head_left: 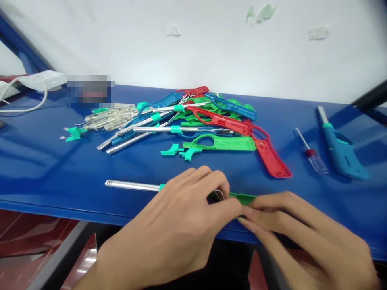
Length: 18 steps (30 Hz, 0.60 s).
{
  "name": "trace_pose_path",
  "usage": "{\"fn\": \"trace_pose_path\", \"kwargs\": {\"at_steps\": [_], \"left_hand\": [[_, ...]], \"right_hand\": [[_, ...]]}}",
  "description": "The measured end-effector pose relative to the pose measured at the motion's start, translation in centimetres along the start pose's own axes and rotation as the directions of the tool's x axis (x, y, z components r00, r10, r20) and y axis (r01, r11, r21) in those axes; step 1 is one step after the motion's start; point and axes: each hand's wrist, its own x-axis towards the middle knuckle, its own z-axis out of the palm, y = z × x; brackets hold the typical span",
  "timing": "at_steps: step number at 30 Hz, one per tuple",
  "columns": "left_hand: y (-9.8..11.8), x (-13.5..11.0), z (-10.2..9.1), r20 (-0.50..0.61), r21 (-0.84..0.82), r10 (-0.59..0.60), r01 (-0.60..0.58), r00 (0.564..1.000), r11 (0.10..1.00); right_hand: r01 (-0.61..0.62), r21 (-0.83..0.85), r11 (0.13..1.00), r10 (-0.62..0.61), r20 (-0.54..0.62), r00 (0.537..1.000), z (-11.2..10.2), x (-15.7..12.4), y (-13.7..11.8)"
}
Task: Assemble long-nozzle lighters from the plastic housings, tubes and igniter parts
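Observation:
My left hand [181, 217] is curled over a green plastic lighter shell [246, 198] that lies near the front edge of the blue table [45, 169]. A silver metal tube [130, 185] sticks out to the left from under that hand. My right hand [296, 229] presses its fingertips against the same green shell from the right. Both hands have their fingers closed on the piece. Most of the shell is hidden beneath my fingers.
A heap of red, green and blue lighter shells [217, 121], silver tubes and small teal parts lies behind my hands. To the right are a red-handled screwdriver [313, 155] and an assembled teal lighter [341, 149]. A white power strip [45, 79] sits far left.

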Motion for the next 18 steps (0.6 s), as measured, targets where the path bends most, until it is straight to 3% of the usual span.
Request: {"fn": "trace_pose_path", "kwargs": {"at_steps": [13, 18], "left_hand": [[0.15, -0.06, 0.10, 0.011, -0.032, 0.020, -0.019, 1.000, 0.999], [0.17, -0.29, 0.48, -0.010, -0.046, 0.006, -0.006, 1.000, 0.999]], "right_hand": [[0.019, -0.006, 1.000, -0.019, 0.043, 0.999, -0.26, 0.62, -0.29], [-0.002, 0.000, 1.000, 0.002, 0.008, 1.000, 0.00, 0.43, -0.20]]}}
